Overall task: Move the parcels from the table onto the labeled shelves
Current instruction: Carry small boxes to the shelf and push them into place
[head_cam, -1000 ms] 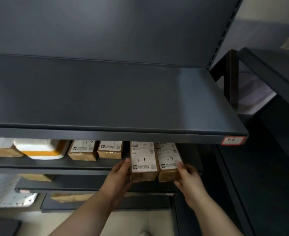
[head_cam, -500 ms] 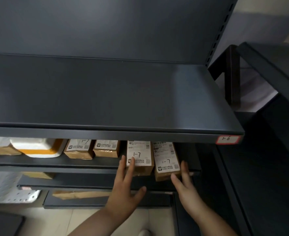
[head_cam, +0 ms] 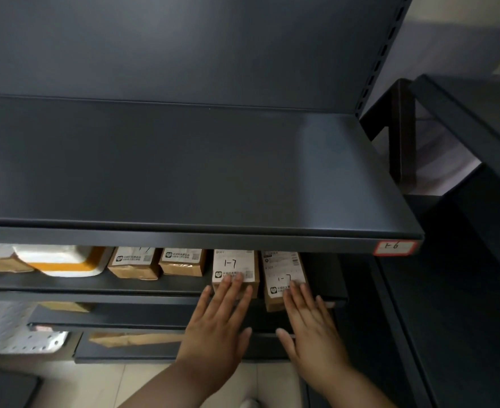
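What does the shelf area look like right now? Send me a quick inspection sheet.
Surface: top shelf, tag reading 1-6; lower shelf carries the parcels.
Job's things: left parcel and right parcel, both marked 1-7, side by side at the lower shelf's front.
Clutter: brown boxes and a white-and-orange package further left.
Grips: left hand flat, fingertips on left parcel; right hand flat, fingertips on right parcel.
Cables: nothing seen.
Surroundings: dark rack at right; tiled floor below.
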